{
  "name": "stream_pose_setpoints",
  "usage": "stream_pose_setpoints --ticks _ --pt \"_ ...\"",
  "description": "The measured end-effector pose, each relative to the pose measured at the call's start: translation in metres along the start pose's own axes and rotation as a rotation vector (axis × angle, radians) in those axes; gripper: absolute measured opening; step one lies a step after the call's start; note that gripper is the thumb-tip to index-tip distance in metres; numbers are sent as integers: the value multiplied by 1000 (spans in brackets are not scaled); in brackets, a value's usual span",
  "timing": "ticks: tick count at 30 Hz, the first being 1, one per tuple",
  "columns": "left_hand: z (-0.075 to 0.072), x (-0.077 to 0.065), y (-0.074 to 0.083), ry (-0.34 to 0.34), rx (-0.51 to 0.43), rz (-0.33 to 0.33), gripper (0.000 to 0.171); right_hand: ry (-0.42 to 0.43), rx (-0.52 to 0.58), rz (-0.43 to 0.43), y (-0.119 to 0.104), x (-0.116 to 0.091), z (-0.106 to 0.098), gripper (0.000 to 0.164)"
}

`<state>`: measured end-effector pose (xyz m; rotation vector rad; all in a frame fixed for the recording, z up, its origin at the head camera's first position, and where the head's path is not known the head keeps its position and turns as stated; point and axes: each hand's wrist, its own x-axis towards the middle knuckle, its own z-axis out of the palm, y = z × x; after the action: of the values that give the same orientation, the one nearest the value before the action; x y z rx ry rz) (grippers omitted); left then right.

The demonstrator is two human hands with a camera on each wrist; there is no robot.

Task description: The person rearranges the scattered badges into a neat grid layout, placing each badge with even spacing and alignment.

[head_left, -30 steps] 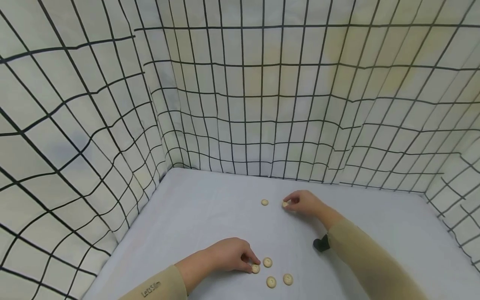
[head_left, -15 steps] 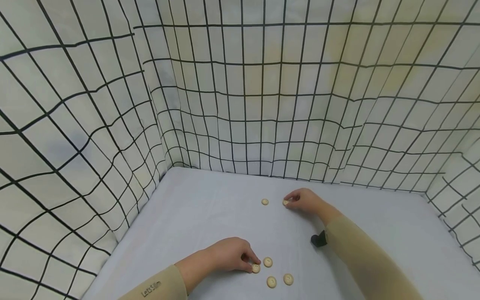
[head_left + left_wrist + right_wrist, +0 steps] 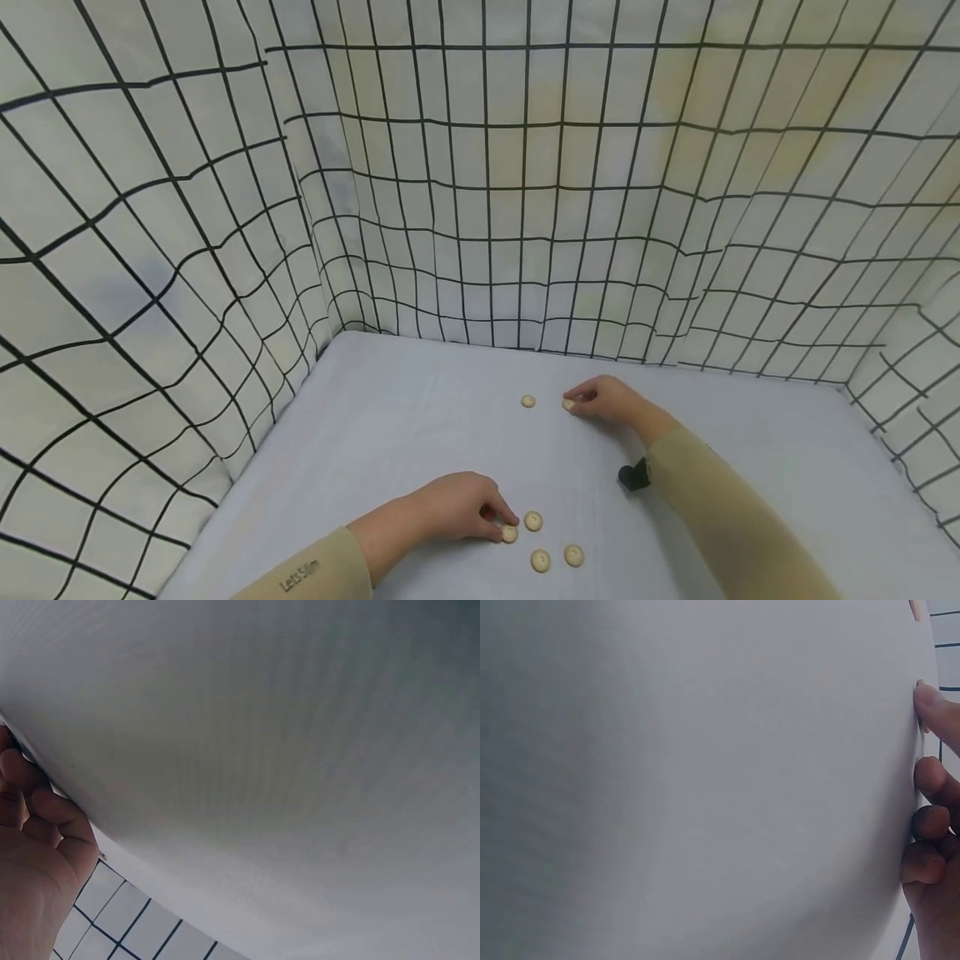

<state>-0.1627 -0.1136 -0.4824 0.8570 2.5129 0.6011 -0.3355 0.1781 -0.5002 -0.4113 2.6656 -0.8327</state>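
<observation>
In the head view, my left hand (image 3: 465, 506) pinches a pale, round button (image 3: 509, 533) between thumb and fingertips, low over the white cloth. Just right of it lies a similar button (image 3: 533, 521), with two more nearer me, one button (image 3: 540, 560) and another button (image 3: 573, 555). Farther out, my right hand (image 3: 609, 402) pinches a button (image 3: 568, 404) by its edge. Left of that hand a lone button (image 3: 528, 401) lies flat. The left wrist view shows the curled fingers (image 3: 60, 817) but no button. In the right wrist view, the thumb and fingers (image 3: 930, 776) sit at the right edge.
A white cloth (image 3: 390, 417) covers the flat surface. White walls with a black grid (image 3: 510, 183) rise at the back and both sides. A small black device (image 3: 634, 476) sits at the right sleeve's cuff.
My right forearm has shifted slightly forward and left, while the right hand stays at its button. My left hand and the loose buttons hold their places; the head view tilts slightly.
</observation>
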Motion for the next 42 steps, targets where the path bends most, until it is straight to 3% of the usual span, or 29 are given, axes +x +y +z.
stream_pose_setpoints --ticks 21,34,42 --pt "2 0 0 5 -2 4 23 10 14 -9 2 -3 -2 31" --pt "-2 0 4 1 -3 5 23 10 28 -10 4 -17 -2 34" --pt "-2 -1 4 5 3 0 22 0 13 -59 -3 -27 0 30"
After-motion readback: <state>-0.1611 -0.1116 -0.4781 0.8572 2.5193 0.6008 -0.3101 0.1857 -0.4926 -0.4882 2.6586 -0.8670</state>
